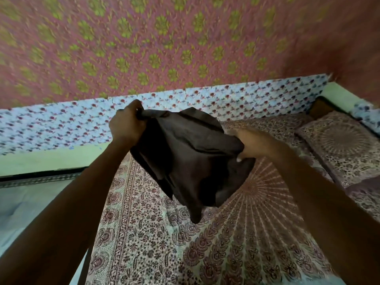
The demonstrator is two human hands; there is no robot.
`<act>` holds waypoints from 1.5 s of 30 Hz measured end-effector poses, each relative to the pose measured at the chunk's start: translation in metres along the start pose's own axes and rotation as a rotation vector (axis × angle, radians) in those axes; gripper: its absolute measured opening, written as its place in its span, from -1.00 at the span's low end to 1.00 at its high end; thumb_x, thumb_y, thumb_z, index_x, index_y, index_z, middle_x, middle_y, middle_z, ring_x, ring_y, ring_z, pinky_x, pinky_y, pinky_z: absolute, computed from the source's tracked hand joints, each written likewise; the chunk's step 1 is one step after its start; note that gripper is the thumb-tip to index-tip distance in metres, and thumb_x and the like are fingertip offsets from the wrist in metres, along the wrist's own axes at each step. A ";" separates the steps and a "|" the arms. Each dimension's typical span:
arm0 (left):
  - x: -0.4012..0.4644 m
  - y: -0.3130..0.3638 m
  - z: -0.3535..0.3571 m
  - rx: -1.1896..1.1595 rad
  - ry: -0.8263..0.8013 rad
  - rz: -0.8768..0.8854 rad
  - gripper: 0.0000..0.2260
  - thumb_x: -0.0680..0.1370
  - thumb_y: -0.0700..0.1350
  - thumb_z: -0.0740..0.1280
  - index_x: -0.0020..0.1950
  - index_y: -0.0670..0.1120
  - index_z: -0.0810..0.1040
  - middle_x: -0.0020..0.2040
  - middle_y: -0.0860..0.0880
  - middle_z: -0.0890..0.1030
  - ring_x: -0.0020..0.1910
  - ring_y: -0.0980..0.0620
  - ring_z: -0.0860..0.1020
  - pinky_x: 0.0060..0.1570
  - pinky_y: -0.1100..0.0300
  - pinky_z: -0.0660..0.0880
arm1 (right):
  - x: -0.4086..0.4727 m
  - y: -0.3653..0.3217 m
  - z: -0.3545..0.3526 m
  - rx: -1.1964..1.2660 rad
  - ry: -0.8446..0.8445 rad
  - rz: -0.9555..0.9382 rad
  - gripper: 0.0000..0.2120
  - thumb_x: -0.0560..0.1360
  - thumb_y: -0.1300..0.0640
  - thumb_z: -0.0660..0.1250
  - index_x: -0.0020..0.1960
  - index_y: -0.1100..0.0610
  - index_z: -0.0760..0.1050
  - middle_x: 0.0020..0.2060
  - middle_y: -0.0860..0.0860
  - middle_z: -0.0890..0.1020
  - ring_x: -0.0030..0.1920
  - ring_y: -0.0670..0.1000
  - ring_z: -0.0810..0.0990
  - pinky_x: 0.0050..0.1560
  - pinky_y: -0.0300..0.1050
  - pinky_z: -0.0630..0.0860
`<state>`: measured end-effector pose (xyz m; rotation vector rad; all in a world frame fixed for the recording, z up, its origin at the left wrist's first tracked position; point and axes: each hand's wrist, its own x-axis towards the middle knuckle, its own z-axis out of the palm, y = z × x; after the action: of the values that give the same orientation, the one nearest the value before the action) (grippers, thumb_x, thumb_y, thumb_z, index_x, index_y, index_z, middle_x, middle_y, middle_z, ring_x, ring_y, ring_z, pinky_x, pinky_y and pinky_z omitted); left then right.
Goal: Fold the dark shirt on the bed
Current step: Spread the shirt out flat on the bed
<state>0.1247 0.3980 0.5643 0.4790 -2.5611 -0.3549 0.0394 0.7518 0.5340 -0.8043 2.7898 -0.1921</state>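
Above the bed (156, 239), you are holding the dark brown cloth shirt (185, 161) up in the air with both arms stretched forward. Your left hand (126, 125) is gripping one upper corner of the shirt, fingers curled tight around a bunched bit of the fabric near the top. Your right hand (249, 147) is clutching the opposite edge lower down, fingers hidden behind the cloth and the thumb pressing on the front. The left hand is sitting higher than the right, so the top edge of the shirt is slanting down toward your right.

The shirt is hanging crumpled between the two hands, not spread flat. Folds and layers are overlapping across its middle, and a narrow tail of fabric is dangling down to a point. Whether that point is touching the bed cannot be told from this view.

Under the shirt, the bed is wearing a printed cotton sheet (257, 233) in maroon and cream, with a paisley border and a large sunburst mandala showing just right of the hanging cloth. A pillow (341, 147) in a matching mandala print is lying at the far right end of the bed.

Behind the bed, a pale floral cloth strip (61, 124) is running along the wall, and above it a pink fabric with green flower motifs (144, 48) is filling the upper view.
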 end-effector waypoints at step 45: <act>0.009 0.082 0.208 -0.106 -0.647 -0.094 -0.80 0.47 -0.35 0.44 0.08 -0.23 0.63 0.08 -0.31 0.63 0.17 -0.30 0.58 0.09 0.00 0.47 | 0.047 0.255 0.079 0.352 0.254 0.428 -0.83 0.54 0.29 0.33 -0.20 0.16 0.41 -0.29 0.08 0.45 -0.24 0.18 0.48 -0.20 -0.02 0.36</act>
<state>-0.0133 0.5012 0.4212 0.5076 -3.1186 -0.7829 -0.1086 0.9362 0.4011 -0.1003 2.9472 -0.7223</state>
